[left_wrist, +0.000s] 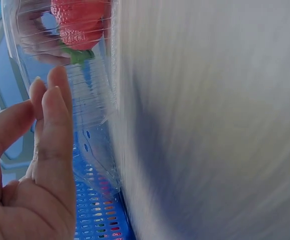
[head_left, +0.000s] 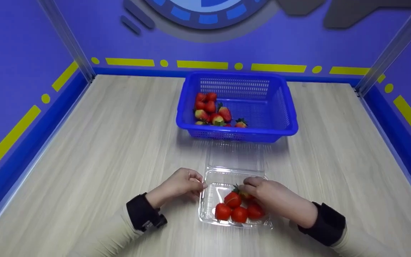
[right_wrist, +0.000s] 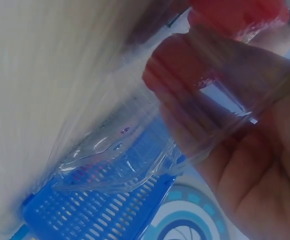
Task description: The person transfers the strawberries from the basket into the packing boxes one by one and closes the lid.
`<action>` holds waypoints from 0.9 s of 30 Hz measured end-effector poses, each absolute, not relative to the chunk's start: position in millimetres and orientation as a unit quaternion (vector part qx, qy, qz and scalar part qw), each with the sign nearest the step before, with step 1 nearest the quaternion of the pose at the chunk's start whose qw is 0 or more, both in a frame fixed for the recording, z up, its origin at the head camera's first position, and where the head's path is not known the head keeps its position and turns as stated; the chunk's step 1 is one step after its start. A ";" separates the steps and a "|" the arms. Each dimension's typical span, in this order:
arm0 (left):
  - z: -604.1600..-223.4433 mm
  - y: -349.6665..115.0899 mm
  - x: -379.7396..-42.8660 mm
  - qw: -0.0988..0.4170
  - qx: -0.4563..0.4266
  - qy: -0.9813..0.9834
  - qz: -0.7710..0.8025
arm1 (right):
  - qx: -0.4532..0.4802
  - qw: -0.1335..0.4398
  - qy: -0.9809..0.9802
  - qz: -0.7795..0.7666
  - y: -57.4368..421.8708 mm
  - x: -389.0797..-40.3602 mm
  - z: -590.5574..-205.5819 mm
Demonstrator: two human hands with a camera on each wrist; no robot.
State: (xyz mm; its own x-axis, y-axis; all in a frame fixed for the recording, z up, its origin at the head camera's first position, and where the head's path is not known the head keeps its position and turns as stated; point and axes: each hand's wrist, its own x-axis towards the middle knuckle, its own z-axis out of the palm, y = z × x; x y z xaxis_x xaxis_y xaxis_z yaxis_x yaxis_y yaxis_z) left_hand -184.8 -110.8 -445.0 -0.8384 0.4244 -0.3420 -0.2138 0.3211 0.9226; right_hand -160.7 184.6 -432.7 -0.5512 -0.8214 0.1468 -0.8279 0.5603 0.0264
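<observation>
A clear plastic clamshell box [head_left: 208, 201] lies unfolded on the table, several red strawberries [head_left: 239, 214] in its front and right part. At its left rim, my left hand [head_left: 181, 184] pinches the edge between thumb and fingertips. My right hand [head_left: 275, 195] reaches over the right side and holds a strawberry [head_left: 247, 195] with a leafy green top inside the box; the fingers cover much of it. In the right wrist view, the box's clear wall stands in front of these fingers, blurring the grip. Through the wall in the left wrist view shows a red strawberry [left_wrist: 79, 25].
Behind the box stands a blue perforated basket [head_left: 237, 130], more strawberries [head_left: 211, 107] gathered in its left part. The box's transparent lid [head_left: 234, 157] lies flat toward the basket, its far edge near the basket's front. Blue panels [head_left: 205, 50] border the wooden table [head_left: 120, 142].
</observation>
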 end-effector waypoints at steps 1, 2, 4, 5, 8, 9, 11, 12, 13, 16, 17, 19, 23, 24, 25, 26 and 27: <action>-445.2 -110.6 -184.7 0.276 0.070 0.764 0.579 | 0.467 0.071 -0.881 0.021 184.2 -160.4 -433.0; -445.6 -110.3 -184.4 0.277 0.070 0.763 0.579 | 0.466 0.068 -0.882 0.019 183.8 -159.9 -432.9; -447.0 -109.9 -184.0 0.277 0.070 0.762 0.581 | 0.462 0.060 -0.884 0.018 183.1 -159.5 -433.0; -447.2 -109.8 -183.7 0.276 0.070 0.762 0.581 | 0.462 0.057 -0.885 0.018 182.8 -159.3 -432.8; -447.7 -109.3 -183.0 0.273 0.069 0.763 0.582 | 0.458 0.046 -0.887 0.020 182.0 -159.0 -432.2; -447.6 -109.3 -182.8 0.273 0.069 0.764 0.581 | 0.458 0.045 -0.887 0.019 181.9 -159.0 -431.8; -447.3 -109.3 -182.6 0.272 0.069 0.767 0.577 | 0.458 0.043 -0.888 0.015 181.6 -158.6 -430.9; -447.0 -109.5 -182.4 0.272 0.069 0.768 0.575 | 0.456 0.040 -0.889 0.014 181.5 -158.4 -430.2; -446.8 -109.6 -182.2 0.273 0.071 0.770 0.572 | 0.455 0.039 -0.889 0.013 181.5 -158.1 -429.4; -444.9 -110.8 -181.7 0.275 0.079 0.779 0.558 | 0.447 0.029 -0.894 0.020 182.1 -157.3 -425.6; -443.7 -111.6 -181.6 0.273 0.083 0.784 0.551 | 0.443 0.024 -0.896 0.023 182.5 -157.1 -423.5; -440.7 -113.9 -181.9 0.262 0.093 0.798 0.534 | 0.437 0.018 -0.899 0.026 183.3 -156.9 -418.4; -428.3 -122.1 -183.1 0.209 0.124 0.846 0.474 | 0.435 0.015 -0.900 0.023 185.7 -157.7 -403.1; -423.6 -124.7 -183.7 0.196 0.133 0.855 0.462 | 0.438 0.012 -0.899 0.026 186.5 -158.5 -397.8; -418.1 -127.5 -184.4 0.183 0.143 0.862 0.450 | 0.444 0.015 -0.895 0.032 187.8 -159.6 -392.4; -411.7 -130.2 -185.1 0.173 0.151 0.867 0.442 | 0.450 0.017 -0.892 0.040 189.4 -161.2 -386.3; -404.7 -133.0 -186.2 0.165 0.158 0.869 0.439 | 0.454 0.017 -0.889 0.053 191.1 -163.0 -379.5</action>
State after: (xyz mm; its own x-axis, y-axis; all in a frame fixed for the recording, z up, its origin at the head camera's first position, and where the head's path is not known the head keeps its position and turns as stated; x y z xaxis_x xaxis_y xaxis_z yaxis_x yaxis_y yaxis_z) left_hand -186.2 -133.0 -404.7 -0.8953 0.4198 -0.1489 0.1294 0.5650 0.8149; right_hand -163.0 191.1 -379.5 -0.5863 -0.8063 0.0783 -0.8099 0.5813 -0.0788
